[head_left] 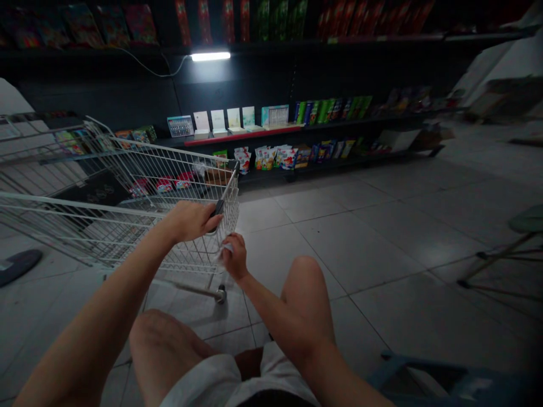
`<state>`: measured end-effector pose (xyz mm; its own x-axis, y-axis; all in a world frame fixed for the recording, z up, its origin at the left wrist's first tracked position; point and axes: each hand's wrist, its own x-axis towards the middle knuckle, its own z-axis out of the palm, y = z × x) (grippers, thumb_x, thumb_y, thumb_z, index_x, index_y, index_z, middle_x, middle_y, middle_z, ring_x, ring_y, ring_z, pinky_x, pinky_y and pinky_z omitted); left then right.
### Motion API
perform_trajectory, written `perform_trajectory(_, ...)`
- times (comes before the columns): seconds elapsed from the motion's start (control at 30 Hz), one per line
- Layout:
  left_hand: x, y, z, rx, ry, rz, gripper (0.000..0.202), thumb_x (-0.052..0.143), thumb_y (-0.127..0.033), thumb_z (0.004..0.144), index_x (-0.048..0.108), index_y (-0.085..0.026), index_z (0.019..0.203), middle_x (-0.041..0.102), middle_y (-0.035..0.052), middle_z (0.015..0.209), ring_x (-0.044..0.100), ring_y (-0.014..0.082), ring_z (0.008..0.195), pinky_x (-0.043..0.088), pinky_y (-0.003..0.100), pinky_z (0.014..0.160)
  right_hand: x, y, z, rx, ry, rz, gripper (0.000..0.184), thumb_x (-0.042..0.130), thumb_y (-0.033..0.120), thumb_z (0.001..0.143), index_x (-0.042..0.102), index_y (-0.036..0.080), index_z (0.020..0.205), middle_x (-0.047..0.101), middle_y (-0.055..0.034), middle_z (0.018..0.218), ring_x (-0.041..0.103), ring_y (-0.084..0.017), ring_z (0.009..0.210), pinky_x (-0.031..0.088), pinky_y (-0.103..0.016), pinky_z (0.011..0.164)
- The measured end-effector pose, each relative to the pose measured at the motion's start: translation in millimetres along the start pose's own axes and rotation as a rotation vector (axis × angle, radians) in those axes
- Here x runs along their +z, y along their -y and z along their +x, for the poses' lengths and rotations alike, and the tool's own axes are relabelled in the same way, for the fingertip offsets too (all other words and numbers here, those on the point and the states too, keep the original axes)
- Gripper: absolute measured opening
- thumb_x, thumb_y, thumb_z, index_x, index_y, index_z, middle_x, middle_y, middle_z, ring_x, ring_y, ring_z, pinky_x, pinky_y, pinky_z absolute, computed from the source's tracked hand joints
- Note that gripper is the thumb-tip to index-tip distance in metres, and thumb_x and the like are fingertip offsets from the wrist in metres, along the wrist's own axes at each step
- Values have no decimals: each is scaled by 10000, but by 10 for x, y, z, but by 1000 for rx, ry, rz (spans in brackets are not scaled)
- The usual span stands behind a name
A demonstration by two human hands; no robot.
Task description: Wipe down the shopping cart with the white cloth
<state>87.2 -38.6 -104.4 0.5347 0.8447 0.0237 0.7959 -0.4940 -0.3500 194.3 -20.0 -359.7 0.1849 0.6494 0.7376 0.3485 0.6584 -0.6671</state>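
Note:
A wire shopping cart (139, 226) stands before me on the left, its handle bar (229, 183) toward the middle of the view. My left hand (193, 219) is closed around the near end of that bar. Just below and to the right, my right hand (234, 254) presses a white cloth or tissue (227, 249) against the wire mesh at the cart's handle end. Its fingers are bent around the white piece, which is mostly hidden. A caster wheel (220, 294) shows below the basket.
Dark shelves with boxed goods (275, 116), green cans (322, 112) and snack bags (275, 158) run along the back under a lit tube lamp (211, 56). A folding stool (526, 220) stands at right, a blue plastic stool (449, 379) at lower right. Tiled floor (360, 243) lies between.

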Motion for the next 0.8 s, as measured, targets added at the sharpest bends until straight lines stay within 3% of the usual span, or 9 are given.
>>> perform_trajectory(0.07, 11, 11, 9, -1, -3, -13, 540, 210, -534, 993, 613, -177, 1037, 743, 109, 877, 701, 282, 823, 403, 334, 641, -72, -39, -297, 16, 71, -33, 223, 435, 91, 701, 591, 206, 811, 606, -61, 907, 560, -210, 1005, 482, -369, 924)
perform_trajectory(0.13, 33, 5, 4, -24, -13, -30, 543, 206, -535, 992, 614, -179, 1029, 744, 105, 887, 703, 279, 829, 404, 330, 638, -206, 45, -408, -2, 84, -2, 209, 442, 104, 744, 600, 208, 835, 612, -60, 938, 573, -201, 999, 491, -356, 906)
perform_trajectory(0.27, 58, -26, -14, -64, -37, -40, 554, 194, -529, 989, 622, -181, 1034, 746, 110, 896, 704, 290, 847, 415, 338, 652, -345, 420, -108, -105, -3, 10, 216, 480, 181, 843, 648, 199, 979, 587, -94, 1139, 544, -218, 1120, 465, -385, 990)
perform_trajectory(0.37, 46, -49, -14, -71, -37, -44, 559, 187, -520, 988, 628, -179, 1041, 747, 118, 899, 705, 295, 852, 424, 348, 661, -207, 531, 77, -274, 107, -85, 213, 509, 213, 882, 688, 212, 998, 601, -81, 1114, 527, -212, 1084, 451, -379, 991)
perform_trajectory(0.5, 35, -64, -13, -75, -37, -48, 568, 183, -523, 988, 630, -177, 1049, 750, 125, 905, 706, 296, 863, 429, 351, 671, 17, 275, -125, -459, 275, -304, 180, 567, 190, 903, 722, 268, 952, 667, -35, 1076, 494, -205, 1070, 432, -351, 954)
perform_trajectory(0.67, 55, -56, -14, -88, -45, -49, 572, 179, -521, 986, 630, -176, 1045, 749, 133, 939, 704, 301, 882, 434, 358, 682, 11, -212, -433, -722, 368, -346, 133, 612, 180, 900, 711, 264, 868, 711, 23, 1053, 548, -156, 953, 429, -319, 879)
perform_trajectory(0.8, 75, -45, -5, -80, -47, -72, 565, 193, -527, 979, 633, -181, 1056, 747, 129, 943, 700, 290, 879, 434, 357, 693, -27, -353, -484, -696, 427, -297, 159, 607, 122, 892, 693, 237, 824, 719, 19, 1042, 576, -139, 951, 424, -309, 904)
